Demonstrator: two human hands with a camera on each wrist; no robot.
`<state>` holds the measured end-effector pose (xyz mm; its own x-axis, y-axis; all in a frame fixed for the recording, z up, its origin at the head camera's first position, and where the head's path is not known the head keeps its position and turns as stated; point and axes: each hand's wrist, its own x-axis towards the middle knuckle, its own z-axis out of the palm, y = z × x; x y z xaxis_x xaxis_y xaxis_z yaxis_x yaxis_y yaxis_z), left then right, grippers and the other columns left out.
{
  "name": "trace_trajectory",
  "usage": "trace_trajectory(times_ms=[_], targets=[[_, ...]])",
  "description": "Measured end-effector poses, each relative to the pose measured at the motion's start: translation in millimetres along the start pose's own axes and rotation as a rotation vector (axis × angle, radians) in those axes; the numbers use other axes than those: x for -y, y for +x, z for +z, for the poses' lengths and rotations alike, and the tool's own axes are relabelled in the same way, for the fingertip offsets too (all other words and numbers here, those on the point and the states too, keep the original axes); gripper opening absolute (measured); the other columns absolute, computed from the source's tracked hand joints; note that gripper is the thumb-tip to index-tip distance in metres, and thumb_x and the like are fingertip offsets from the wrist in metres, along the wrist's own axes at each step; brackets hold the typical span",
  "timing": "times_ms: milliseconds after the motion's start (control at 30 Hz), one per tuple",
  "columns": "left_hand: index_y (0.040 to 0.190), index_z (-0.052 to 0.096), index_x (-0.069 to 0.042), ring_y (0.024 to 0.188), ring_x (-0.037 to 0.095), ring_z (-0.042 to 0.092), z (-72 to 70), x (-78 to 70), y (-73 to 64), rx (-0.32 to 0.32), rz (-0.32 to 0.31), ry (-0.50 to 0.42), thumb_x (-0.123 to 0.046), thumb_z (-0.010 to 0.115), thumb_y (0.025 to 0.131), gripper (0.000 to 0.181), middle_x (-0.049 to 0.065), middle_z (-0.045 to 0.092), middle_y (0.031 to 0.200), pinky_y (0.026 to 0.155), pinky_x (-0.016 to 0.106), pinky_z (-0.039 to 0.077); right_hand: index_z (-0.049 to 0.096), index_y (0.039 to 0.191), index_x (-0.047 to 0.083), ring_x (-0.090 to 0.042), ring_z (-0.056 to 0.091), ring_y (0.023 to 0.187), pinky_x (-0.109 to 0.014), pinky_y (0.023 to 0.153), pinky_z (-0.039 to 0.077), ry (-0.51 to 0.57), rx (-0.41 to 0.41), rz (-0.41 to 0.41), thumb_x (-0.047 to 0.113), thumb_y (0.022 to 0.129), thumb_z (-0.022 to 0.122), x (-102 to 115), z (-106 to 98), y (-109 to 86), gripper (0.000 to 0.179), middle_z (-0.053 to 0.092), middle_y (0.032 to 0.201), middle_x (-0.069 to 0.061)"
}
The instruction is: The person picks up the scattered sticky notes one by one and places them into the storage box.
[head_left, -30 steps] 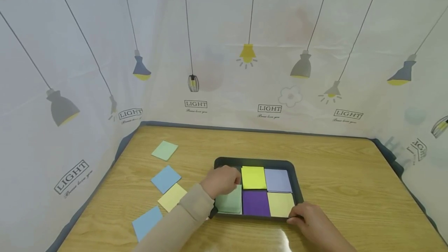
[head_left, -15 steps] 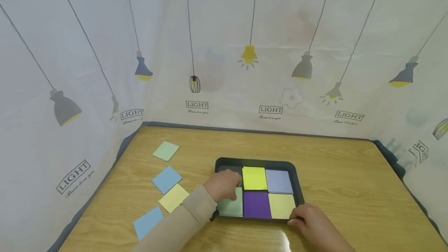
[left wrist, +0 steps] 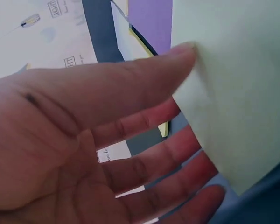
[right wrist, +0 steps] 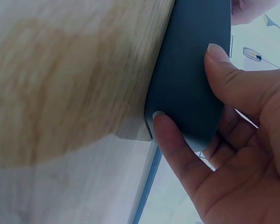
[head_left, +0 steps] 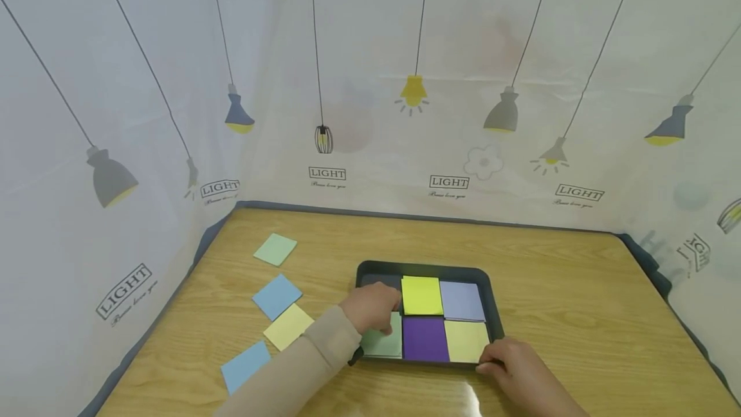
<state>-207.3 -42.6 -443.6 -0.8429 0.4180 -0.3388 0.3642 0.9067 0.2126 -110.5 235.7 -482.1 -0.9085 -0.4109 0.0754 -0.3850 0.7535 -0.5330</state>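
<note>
In the head view my left hand (head_left: 372,307) is over the left part of a black tray (head_left: 431,270). Its thumb touches the top of a pale green sticky note (head_left: 386,342) in the front-left spot. The left wrist view shows the thumb tip on that green note (left wrist: 238,84), with the other fingers extended to its edge; their tips are partly hidden. At the tray's front-right corner, my right hand (head_left: 515,362) grips the wall. In the right wrist view, thumb and a finger lie on the tray's outer side (right wrist: 189,79). Bare dark floor shows behind the left hand.
Also inside the tray are sticky notes: bright yellow (head_left: 422,296), lavender (head_left: 461,301), purple (head_left: 425,340) and pale yellow (head_left: 466,342). Left of it on the wooden table (head_left: 556,288) lie green (head_left: 275,250), blue (head_left: 277,296), pale yellow (head_left: 287,327) and another blue note (head_left: 246,365).
My left hand has shifted slightly toward me, and its thumb has come into view on the green sticky note. More dark tray floor shows behind it. The right hand keeps its place.
</note>
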Motion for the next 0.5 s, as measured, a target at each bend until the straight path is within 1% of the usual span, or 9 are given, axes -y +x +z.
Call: trace_trajectory(times_ms=[67, 167, 233, 300, 367, 500], targets=[[0.099, 0.068, -0.016, 0.084, 0.010, 0.062, -1.8, 0.6, -1.1, -0.022, 0.023, 0.003, -0.018, 0.086, 0.080, 0.026, -0.003, 0.072, 0.101, 0.071, 0.031, 0.053, 0.072, 0.078, 0.026, 0.007, 0.047, 0.070, -0.023, 0.063, 0.045, 0.002, -0.003, -0.003, 0.020, 0.087, 0.077, -0.4, -0.1, 0.0, 0.012, 0.060, 0.074, 0.021], [0.103, 0.070, -0.015, 0.088, 0.012, 0.065, -5.0, 4.0, -3.2, -0.090, 0.061, 0.011, -0.020, 0.082, 0.085, 0.022, -0.002, 0.072, 0.101, 0.073, 0.030, 0.054, 0.072, 0.078, 0.026, 0.007, 0.047, 0.070, -0.022, 0.062, 0.045, 0.005, -0.009, -0.006, 0.020, 0.087, 0.077, -0.5, 0.3, -0.4, 0.012, 0.060, 0.074, 0.021], [0.108, 0.070, -0.014, 0.093, 0.014, 0.066, -7.8, 7.1, -4.7, -0.131, 0.072, 0.008, -0.021, 0.078, 0.089, 0.022, 0.000, 0.073, 0.104, 0.075, 0.029, 0.055, 0.072, 0.078, 0.026, 0.007, 0.047, 0.070, -0.023, 0.062, 0.045, 0.007, -0.007, -0.001, 0.020, 0.087, 0.077, -0.6, 0.4, -0.5, 0.012, 0.060, 0.074, 0.021], [0.111, 0.070, -0.013, 0.096, 0.016, 0.066, -11.0, 10.1, -6.9, -0.154, 0.064, -0.013, -0.020, 0.076, 0.091, 0.022, 0.001, 0.072, 0.106, 0.076, 0.031, 0.056, 0.072, 0.078, 0.026, 0.007, 0.047, 0.070, -0.023, 0.062, 0.045, 0.008, -0.003, 0.005, 0.020, 0.087, 0.077, -0.5, 0.3, -0.5, 0.012, 0.060, 0.074, 0.021], [0.113, 0.070, -0.013, 0.099, 0.017, 0.066, -13.9, 13.5, -9.4, -0.164, 0.044, -0.035, -0.020, 0.074, 0.092, 0.023, 0.002, 0.071, 0.109, 0.078, 0.032, 0.056, 0.072, 0.078, 0.026, 0.006, 0.047, 0.070, -0.023, 0.063, 0.045, 0.007, 0.001, 0.009, 0.020, 0.087, 0.077, -0.5, 0.4, -0.2, 0.012, 0.060, 0.074, 0.021], [0.115, 0.070, -0.012, 0.100, 0.019, 0.066, -19.7, 20.1, -15.9, -0.192, 0.006, -0.051, -0.020, 0.073, 0.093, 0.024, 0.003, 0.071, 0.110, 0.076, 0.034, 0.057, 0.072, 0.078, 0.026, 0.006, 0.047, 0.070, -0.023, 0.063, 0.045, 0.005, 0.005, 0.012, 0.020, 0.087, 0.077, -0.4, 0.9, 0.3, 0.012, 0.061, 0.074, 0.020]])
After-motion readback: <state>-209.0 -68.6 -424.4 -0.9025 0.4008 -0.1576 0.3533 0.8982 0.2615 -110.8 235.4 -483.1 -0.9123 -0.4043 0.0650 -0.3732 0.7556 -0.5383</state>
